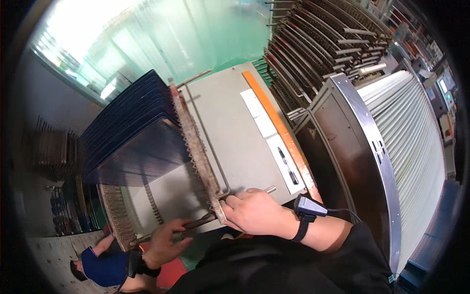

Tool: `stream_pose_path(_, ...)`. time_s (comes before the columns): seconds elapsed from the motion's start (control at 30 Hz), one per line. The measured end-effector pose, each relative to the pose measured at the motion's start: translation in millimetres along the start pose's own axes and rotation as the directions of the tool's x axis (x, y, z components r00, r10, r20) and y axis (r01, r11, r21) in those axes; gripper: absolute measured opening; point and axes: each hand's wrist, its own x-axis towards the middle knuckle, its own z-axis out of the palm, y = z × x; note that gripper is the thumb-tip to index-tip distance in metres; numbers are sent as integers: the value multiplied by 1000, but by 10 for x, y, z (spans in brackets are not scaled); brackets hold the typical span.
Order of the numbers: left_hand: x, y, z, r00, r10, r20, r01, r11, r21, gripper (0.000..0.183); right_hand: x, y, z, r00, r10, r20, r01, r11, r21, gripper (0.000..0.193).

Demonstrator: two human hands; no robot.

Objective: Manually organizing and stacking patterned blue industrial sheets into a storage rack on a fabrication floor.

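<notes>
A worn slotted rack (196, 142) with toothed rails stands on a grey tabletop in front of me. Several dark blue mesh panels (142, 152) stand in a row in its far left part. My right hand (254, 211) is closed around the rack's near right corner, by a bent metal rod. A black band with a small grey device sits on that wrist. My left hand (165, 243) is lower left, beside the rack's near crossbar (198, 223), its thumb and fingers apart. Whether its fingertips touch the bar I cannot tell.
A black pen (287, 165) lies on white paper beside an orange strip (279, 120) on the tabletop (220, 108). To the right stands a metal-framed stack of white sheets (404, 157). More racks (313, 44) are piled behind. Another person (105, 262) is at lower left.
</notes>
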Motion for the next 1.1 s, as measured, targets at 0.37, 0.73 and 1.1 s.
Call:
stream_pose_path(0.37, -38, 159, 25, 996, 20, 87, -39, 974, 224, 27, -76, 89, 250, 981, -39, -187, 42, 999, 11, 20)
stream_pose_path(0.73, -110, 155, 142, 978, -101, -182, 94, 995, -43, 31, -95, 82, 239, 991, -44, -126, 28, 991, -133, 13)
stream_pose_path(1.1, 158, 370, 9, 981, -154, 120, 128, 972, 198, 22, -104, 94, 239, 992, -32, -124, 20, 994, -104, 12)
